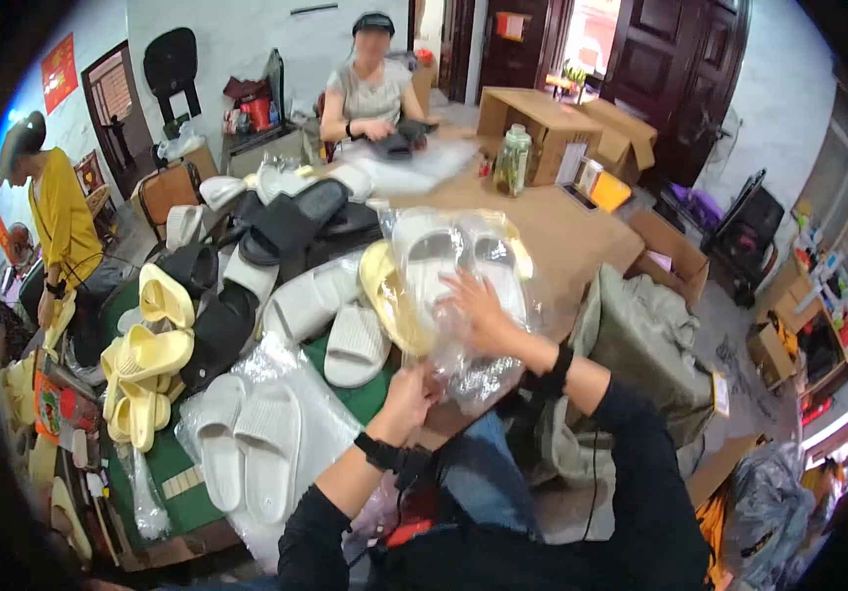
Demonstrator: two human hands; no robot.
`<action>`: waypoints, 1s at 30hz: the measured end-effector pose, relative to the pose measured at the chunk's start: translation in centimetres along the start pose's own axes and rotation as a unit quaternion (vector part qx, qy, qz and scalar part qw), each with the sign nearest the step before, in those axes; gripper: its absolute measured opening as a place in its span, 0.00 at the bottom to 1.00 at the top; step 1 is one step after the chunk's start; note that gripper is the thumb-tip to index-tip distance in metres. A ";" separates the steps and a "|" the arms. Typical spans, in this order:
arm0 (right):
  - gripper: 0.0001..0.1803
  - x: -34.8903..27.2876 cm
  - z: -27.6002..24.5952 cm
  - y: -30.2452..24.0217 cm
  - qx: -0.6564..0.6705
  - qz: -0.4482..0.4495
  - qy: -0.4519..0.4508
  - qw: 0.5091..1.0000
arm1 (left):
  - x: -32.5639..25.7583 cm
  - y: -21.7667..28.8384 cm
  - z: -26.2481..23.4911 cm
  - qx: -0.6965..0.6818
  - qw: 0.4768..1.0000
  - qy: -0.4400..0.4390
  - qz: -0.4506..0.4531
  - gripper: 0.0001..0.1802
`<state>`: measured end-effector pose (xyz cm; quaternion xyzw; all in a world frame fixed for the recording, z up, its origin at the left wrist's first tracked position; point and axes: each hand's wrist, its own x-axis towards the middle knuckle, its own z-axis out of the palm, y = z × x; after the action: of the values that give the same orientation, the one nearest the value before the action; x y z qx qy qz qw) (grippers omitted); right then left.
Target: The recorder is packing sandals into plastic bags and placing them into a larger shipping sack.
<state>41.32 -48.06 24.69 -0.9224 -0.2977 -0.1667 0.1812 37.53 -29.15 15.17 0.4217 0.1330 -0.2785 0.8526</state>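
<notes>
A pair of white slippers [436, 258] lies inside a clear plastic bag [473, 379] in front of me. My right hand [483, 313] rests on the bagged pair with its fingers spread. At the bag's lower left edge, my left hand [410, 396] is closed on the plastic. A yellow slipper [384, 295] sticks out beside and partly under the bag. To the left of it is a loose white slipper [357, 345]. Another white pair [271, 448] lies on flat clear plastic [320, 433] nearer to me.
Black slippers [296, 225] and yellow slippers [153, 360] are heaped on the left. Cardboard boxes [542, 128] and a glass jar [512, 160] stand at the far side. A grey-green sack [631, 345] is at my right. Two people [374, 94] work across and at far left.
</notes>
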 end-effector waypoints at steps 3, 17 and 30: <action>0.44 -2.8 -2.6 -3.5 -0.069 0.031 -0.170 0.983 | -1.0 0.2 1.5 0.030 0.999 0.025 0.019 0.09; 0.27 -0.5 -3.5 0.5 -0.156 0.040 0.132 0.978 | -7.5 1.4 7.8 0.148 0.960 -0.151 0.182 0.34; 0.27 -30.0 -13.4 3.5 -0.085 0.113 0.420 0.896 | -4.7 -18.5 7.9 0.684 0.506 -0.436 0.294 0.40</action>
<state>17.79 -71.16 23.22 -0.8060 -0.0722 -0.5416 0.2276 22.82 -42.74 10.18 0.7140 -0.6190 -0.1650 0.2826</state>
